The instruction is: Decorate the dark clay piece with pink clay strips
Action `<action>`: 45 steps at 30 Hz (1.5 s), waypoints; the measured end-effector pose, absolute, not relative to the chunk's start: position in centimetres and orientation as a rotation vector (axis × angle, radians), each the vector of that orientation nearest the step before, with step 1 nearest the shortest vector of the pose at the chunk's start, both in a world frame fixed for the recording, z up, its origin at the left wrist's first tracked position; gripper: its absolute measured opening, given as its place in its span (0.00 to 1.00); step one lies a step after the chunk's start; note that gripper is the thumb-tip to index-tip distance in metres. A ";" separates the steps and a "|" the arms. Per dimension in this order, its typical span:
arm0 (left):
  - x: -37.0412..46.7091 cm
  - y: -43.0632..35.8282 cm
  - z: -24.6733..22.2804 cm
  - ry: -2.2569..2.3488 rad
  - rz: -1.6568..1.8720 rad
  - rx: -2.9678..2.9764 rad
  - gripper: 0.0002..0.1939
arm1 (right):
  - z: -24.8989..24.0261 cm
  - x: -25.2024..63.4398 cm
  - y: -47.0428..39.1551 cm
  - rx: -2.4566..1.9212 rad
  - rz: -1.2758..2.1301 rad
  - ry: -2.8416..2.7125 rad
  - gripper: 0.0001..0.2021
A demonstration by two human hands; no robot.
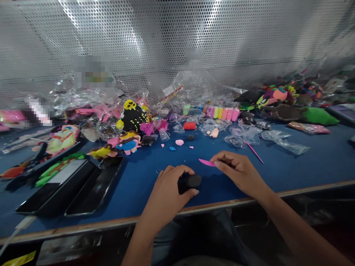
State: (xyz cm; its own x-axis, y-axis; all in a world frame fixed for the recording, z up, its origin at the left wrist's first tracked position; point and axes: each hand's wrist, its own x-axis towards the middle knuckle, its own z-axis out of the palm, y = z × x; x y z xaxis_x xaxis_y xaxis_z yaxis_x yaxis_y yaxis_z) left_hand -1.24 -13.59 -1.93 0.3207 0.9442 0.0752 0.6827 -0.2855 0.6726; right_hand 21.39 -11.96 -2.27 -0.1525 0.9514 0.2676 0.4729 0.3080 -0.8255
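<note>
My left hand [172, 188] curls around a black lump of modelling clay [193, 180] close to the table's front edge; part of the lump is hidden by the fingers. To its right, my right hand [238, 170] pinches a pink plastic clay knife [206, 162], its blade pointing left and held apart from the black clay. Beyond the hands lie small bits of clay: a pale pink piece [179, 142], a blue piece [172, 148] and a dark piece [190, 137]. A red clay block [189, 126] sits farther back.
Two phone-like black devices [95, 188] lie at the left, with a white cable [18, 229]. Clear plastic bags [245, 133], a row of coloured clay sticks [222, 113] and clay figures [133, 116] crowd the back, before a perforated metal panel [166, 37]. A thin purple stick [254, 152] rests at right.
</note>
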 end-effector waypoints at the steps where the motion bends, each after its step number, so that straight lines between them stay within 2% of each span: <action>1: -1.3 -13.7 -1.9 1.417 0.638 2.061 0.16 | -2.3 21.4 -12.0 -1.288 0.766 -1.778 0.10; 6: -1.7 -13.9 -1.8 1.323 0.639 2.082 0.16 | -2.6 21.3 -12.0 -1.287 0.793 -1.806 0.10; 11: -1.9 -14.2 -1.7 1.226 0.681 2.063 0.07 | -2.6 21.3 -12.2 -1.287 0.823 -1.795 0.10; 25: -1.6 -13.9 -2.3 1.438 0.738 2.087 0.16 | -2.1 20.7 -13.3 -1.183 0.933 -2.026 0.11; 34: -1.6 -13.9 -2.0 1.458 0.731 2.062 0.14 | -1.5 19.9 -11.5 -1.243 1.073 -2.021 0.10; 45: -1.6 -13.9 -2.1 1.468 0.721 1.996 0.18 | -0.3 19.5 -10.4 -1.337 1.129 -2.027 0.15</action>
State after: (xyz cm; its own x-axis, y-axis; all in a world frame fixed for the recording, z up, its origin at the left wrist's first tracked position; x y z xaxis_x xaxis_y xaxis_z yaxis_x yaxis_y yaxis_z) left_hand -1.57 -13.94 -2.07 0.2583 0.9612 0.0966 0.6640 -0.2493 0.7049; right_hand 19.48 -10.36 -0.26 -0.4221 0.9045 -0.0607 0.5276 0.1906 -0.8278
